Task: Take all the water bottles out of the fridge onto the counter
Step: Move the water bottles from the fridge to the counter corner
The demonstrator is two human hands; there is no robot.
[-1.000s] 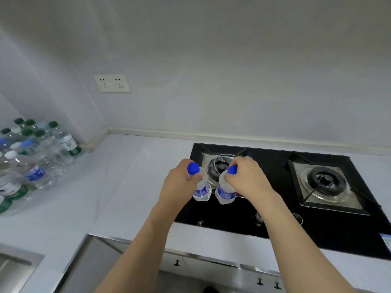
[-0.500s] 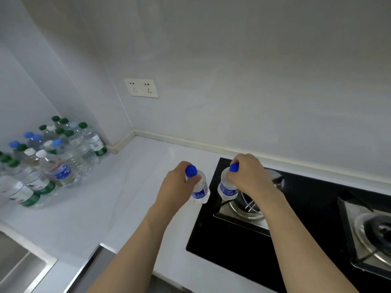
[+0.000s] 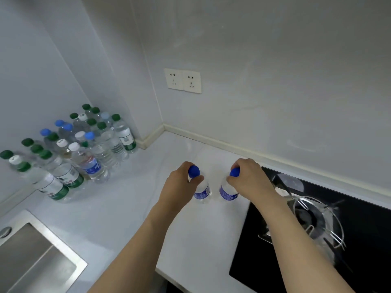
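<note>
Left hand [image 3: 179,187] curled round the neck of a small clear plastic bottle with blue cap and blue label [image 3: 202,190]; right hand [image 3: 246,179] pinching the cap end of a matching blue-capped clear bottle [image 3: 227,190]. Both just above or on the white stone counter [image 3: 131,208], beside the black glass hob's [image 3: 359,216] left edge; contact unclear. Best lowered straight, bases flat, released only once steady. Toward the counter's back-left corner, a cluster of green-, blue- and white-capped bottles [image 3: 84,153].
</note>
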